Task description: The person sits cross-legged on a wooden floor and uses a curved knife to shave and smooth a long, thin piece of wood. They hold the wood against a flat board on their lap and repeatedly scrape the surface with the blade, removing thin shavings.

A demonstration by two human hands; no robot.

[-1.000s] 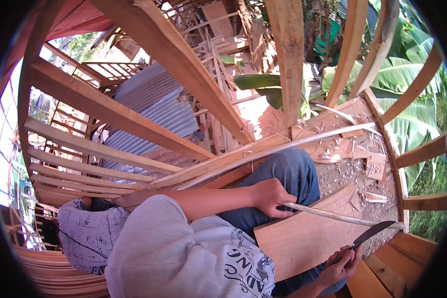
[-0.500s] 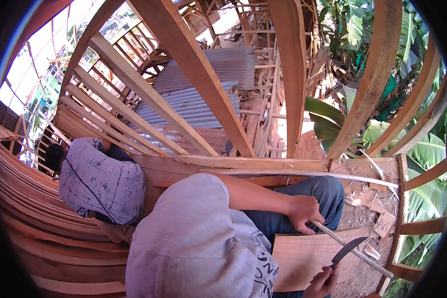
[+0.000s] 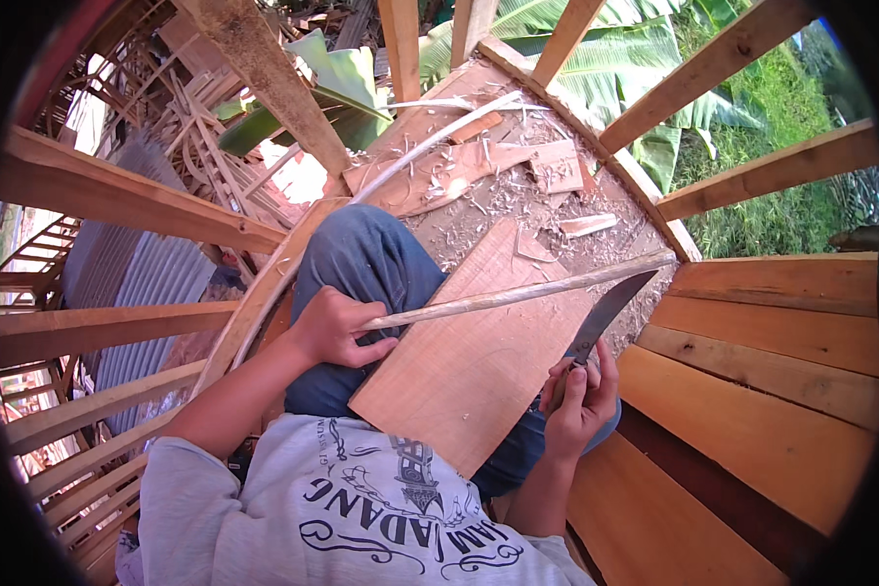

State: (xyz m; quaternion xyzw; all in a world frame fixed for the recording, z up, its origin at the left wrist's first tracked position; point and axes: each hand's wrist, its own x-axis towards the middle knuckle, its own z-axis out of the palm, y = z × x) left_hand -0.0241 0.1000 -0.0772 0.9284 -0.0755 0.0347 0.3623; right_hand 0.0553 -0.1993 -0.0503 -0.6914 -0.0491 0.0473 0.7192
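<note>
My left hand (image 3: pixel 338 330) is closed round the near end of a long, thin wooden stick (image 3: pixel 513 294), above my left knee. The stick slants off to the right, over a flat wooden board (image 3: pixel 483 356) that rests across my lap. In my right hand (image 3: pixel 581 396) is a large knife (image 3: pixel 607 314), its dark blade pointing up and to the right. The blade's tip lies close to the stick's far part; whether they touch I cannot tell. My fingers hide most of the knife's handle.
Wood shavings and offcuts (image 3: pixel 557 166) litter the plank floor ahead. A pale strip (image 3: pixel 430 146) lies along the left side. Upright timber ribs (image 3: pixel 264 78) surround me, with wide planks (image 3: pixel 732 410) on the right. Corrugated metal sheets (image 3: pixel 156 283) and banana leaves (image 3: pixel 596 68) show outside.
My view has swung to the right, and the other person seen at the left is mostly out of it. Stick and knife stay in the same hands.
</note>
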